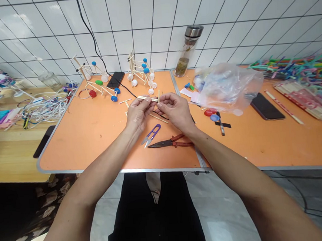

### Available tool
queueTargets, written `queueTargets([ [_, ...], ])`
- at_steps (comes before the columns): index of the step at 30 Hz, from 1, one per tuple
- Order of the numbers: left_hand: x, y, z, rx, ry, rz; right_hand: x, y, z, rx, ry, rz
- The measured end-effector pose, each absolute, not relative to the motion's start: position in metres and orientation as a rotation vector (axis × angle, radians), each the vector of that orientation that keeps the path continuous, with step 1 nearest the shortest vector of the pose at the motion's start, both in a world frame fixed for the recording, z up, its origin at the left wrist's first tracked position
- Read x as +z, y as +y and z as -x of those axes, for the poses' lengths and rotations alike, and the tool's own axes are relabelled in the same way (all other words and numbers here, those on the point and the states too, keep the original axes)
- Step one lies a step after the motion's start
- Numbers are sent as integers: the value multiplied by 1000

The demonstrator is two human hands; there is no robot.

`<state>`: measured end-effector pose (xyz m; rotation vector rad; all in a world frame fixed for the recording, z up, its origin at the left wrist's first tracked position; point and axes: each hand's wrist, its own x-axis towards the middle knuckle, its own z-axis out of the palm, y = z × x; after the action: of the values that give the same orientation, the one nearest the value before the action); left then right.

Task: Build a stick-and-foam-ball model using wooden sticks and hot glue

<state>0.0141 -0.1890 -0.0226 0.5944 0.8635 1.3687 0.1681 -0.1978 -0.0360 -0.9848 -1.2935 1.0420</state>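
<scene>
Hands together: your left hand [138,113] and right hand [175,110] pinch a thin pale wooden stick [148,98]; two assembled stick frames with blue caps [136,68] stand at 11 and 12 o'clock.

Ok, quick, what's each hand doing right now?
Left hand: closed, fingers pinching a thin pale wooden stick.
Right hand: closed, pinching the same stick near its other end.
</scene>
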Motion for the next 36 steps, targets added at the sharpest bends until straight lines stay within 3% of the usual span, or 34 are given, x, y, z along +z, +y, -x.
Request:
queueTargets([
  [36,-32,-187,-18,1447,780,-705,-32,-200,-166,963,-1366,955],
])
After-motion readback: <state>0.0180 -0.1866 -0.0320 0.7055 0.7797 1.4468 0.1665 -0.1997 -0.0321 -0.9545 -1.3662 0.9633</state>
